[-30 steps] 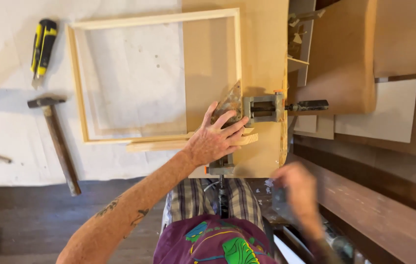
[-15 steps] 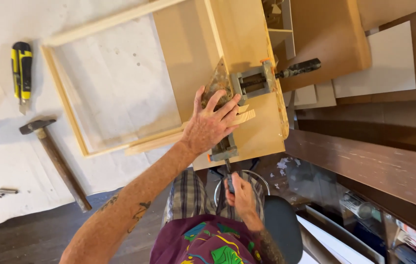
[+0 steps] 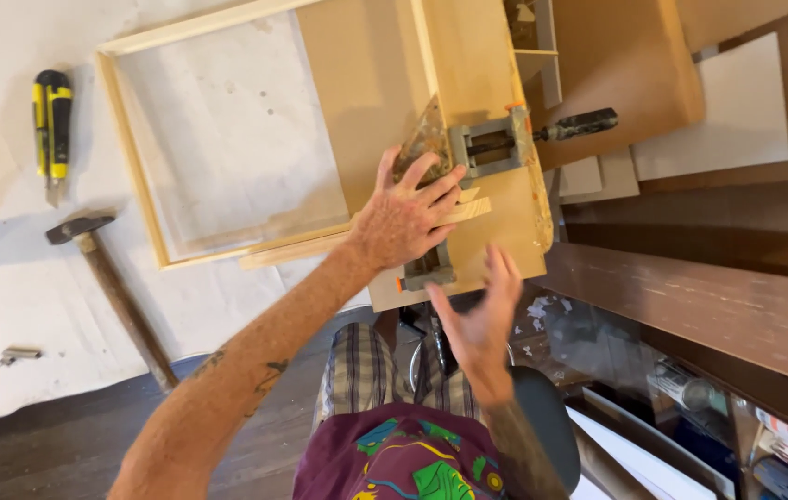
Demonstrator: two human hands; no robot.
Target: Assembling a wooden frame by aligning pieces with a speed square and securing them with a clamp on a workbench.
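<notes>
Head view — left hand [image 3: 405,220] pressing a wooden strip [image 3: 357,241] flat by the corner clamp [image 3: 491,143].
Fingers spread, gripping nothing; right hand [image 3: 482,310] open, seemingly empty — blurred — just near the board [image 3: 482,74]; hammer [image 3: 111,287] left on the desk.

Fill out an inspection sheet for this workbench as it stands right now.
Surface: white sheet over the bench; pale wooden board at its right end.
Job's things: wooden frame lying flat; wooden strip along its near edge; metal corner clamp on the board.
Clutter: hammer, yellow-and-black utility knife, small metal piece.
Grippers: left hand spread flat, pressing the strip at the clamp; right hand open, blurred, at the board's near edge, holding nothing.
Cables: nothing seen.
Surroundings: dark wooden floor, shelving with panels to the right.
</notes>
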